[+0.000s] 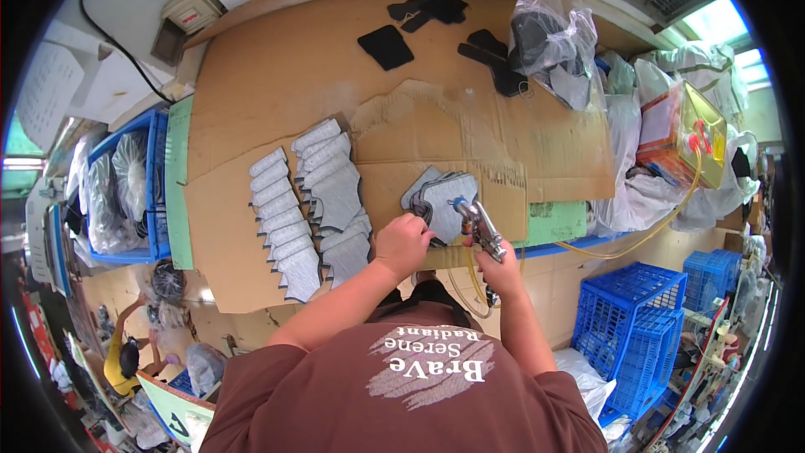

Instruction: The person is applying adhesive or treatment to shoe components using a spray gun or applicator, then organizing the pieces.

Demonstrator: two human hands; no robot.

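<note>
My right hand (496, 262) is wrapped round a metal spray gun (485, 233) with a hose at its lower end. The gun's blue-ringed nozzle points over a stack of grey cut fabric pieces (440, 197) with dark edges, fanned out on the cardboard. My left hand (403, 245) has its fingers closed on the near left edge of that stack; its fingertips are partly hidden. Left of it, two overlapping rows of similar grey pieces (283, 218) lie on the cardboard (226, 130).
Black cut pieces (386, 47) and a clear plastic bag (553, 42) lie at the far side. A metal can (683, 134) stands at the right, joined to a yellow hose (650, 231). Blue crates (629, 310) stand lower right; another blue crate (155, 176) is left. A person in yellow (122, 365) sits lower left.
</note>
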